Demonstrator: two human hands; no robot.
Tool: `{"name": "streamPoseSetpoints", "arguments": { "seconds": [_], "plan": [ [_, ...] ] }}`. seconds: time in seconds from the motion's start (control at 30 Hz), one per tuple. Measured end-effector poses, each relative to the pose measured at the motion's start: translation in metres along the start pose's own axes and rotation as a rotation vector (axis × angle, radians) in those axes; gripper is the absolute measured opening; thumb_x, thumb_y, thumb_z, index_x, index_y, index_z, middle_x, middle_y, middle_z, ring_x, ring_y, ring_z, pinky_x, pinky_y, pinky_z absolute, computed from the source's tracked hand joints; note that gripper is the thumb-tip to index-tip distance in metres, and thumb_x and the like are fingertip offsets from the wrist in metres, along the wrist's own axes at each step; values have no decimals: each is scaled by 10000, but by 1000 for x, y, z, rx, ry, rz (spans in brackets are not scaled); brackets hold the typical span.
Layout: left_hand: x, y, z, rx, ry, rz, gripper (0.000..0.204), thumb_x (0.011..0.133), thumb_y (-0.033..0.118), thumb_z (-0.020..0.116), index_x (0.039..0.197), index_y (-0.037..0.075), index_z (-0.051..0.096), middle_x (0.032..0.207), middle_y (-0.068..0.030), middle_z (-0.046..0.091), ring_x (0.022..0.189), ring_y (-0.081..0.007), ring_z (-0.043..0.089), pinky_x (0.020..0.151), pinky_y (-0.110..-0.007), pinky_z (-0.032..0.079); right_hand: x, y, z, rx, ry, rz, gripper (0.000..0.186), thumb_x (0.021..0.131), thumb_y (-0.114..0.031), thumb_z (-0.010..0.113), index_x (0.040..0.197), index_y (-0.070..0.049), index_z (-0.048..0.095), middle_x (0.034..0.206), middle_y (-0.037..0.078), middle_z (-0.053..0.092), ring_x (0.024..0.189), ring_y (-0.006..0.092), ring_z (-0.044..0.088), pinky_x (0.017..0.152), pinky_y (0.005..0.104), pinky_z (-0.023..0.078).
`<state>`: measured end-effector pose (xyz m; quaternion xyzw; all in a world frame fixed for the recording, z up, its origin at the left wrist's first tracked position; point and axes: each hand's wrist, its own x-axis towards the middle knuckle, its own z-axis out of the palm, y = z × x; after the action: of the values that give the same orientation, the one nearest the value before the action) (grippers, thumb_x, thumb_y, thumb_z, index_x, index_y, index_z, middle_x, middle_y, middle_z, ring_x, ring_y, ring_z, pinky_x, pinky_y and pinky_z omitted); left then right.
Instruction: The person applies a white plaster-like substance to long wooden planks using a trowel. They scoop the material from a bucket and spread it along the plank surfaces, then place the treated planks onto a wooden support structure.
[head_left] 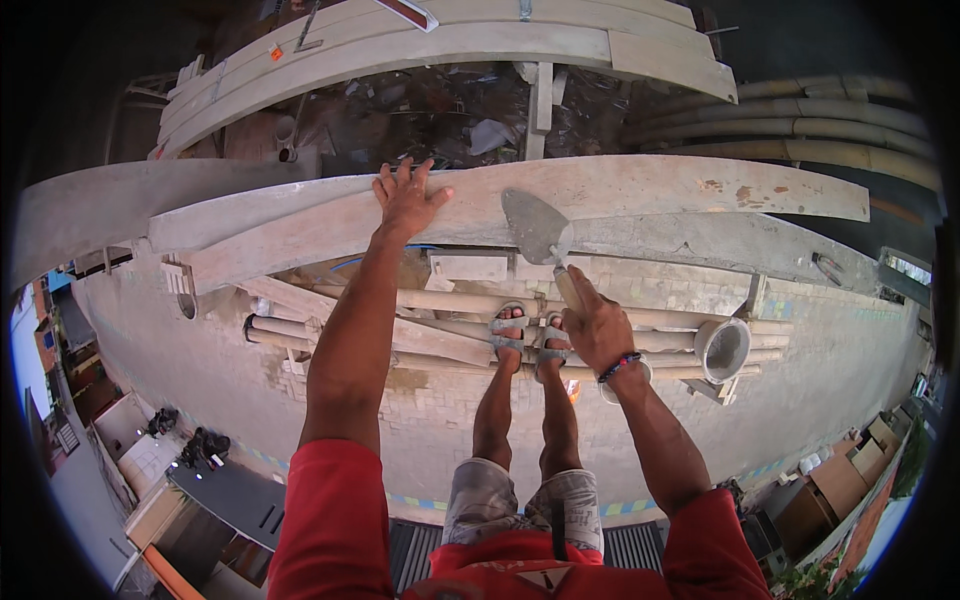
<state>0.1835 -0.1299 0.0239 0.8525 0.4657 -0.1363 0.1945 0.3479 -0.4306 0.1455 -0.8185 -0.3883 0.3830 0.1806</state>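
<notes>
A pointed masonry trowel (533,226) with a grey, mortar-stained blade is gripped by its handle in my right hand (598,325). Its blade overlaps the face of a long pale plank (640,190) that runs across in front of me; whether it touches the wood I cannot tell. My left hand (408,198) rests on the plank's upper edge, fingers spread, holding nothing. Just behind and below the plank shows a grey concrete beam (740,245). Several brown nicks mark the plank's right part.
I stand on bamboo poles (660,318) high above a paved ground (450,420). To the right of my feet sits a bucket (722,350) with grey stuff inside. Beyond the beam are debris, more planks (450,45) and thick bamboo poles (800,128).
</notes>
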Motion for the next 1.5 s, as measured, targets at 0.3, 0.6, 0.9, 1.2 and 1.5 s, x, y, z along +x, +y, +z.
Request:
{"name": "streamPoseSetpoints", "arguments": {
  "seconds": [0.3, 0.6, 0.9, 1.2, 1.5],
  "plan": [
    [3, 1, 5, -48, 17, 24, 713, 819, 602, 575, 1410, 242, 403, 1518, -131, 230, 1404, -435, 57, 1115, -562, 29, -6, -11, 19, -15, 50, 43, 690, 795, -115, 597, 1431, -131, 331, 923, 295, 632, 837, 462, 626, 743, 527, 507],
    [-3, 3, -5, -111, -16, 10, 689, 835, 555, 585, 1413, 222, 411, 1533, -137, 203, 1411, -446, 8, 1116, -591, -14, 2, 33, -19, 14, 399, 77, 610, 808, -59, 572, 1383, -15, 373, 932, 288, 642, 769, 430, 647, 639, 472, 528],
    [9, -11, 2, -120, -79, 33, 560, 907, 470, 511, 1417, 273, 389, 1535, -107, 198, 1411, -426, 7, 1113, -568, -10, 6, -32, 14, 27, 0, -86, 645, 786, -131, 595, 1400, -120, 398, 934, 299, 633, 850, 456, 629, 771, 520, 513],
    [11, -7, 3, -116, -92, 26, 538, 920, 431, 502, 1418, 261, 393, 1544, -102, 178, 1416, -420, 2, 1123, -565, -23, 0, -49, 44, -94, -121, -39, 692, 790, -133, 605, 1431, -174, 348, 958, 267, 625, 843, 455, 624, 731, 513, 514],
    [10, -7, 1, -128, -90, 24, 530, 919, 423, 503, 1419, 295, 386, 1547, -90, 178, 1421, -411, -20, 1124, -557, -36, 9, -30, 24, 34, 47, 33, 643, 793, -76, 573, 1405, -100, 377, 888, 300, 639, 798, 453, 634, 702, 507, 523]
  ]
}}
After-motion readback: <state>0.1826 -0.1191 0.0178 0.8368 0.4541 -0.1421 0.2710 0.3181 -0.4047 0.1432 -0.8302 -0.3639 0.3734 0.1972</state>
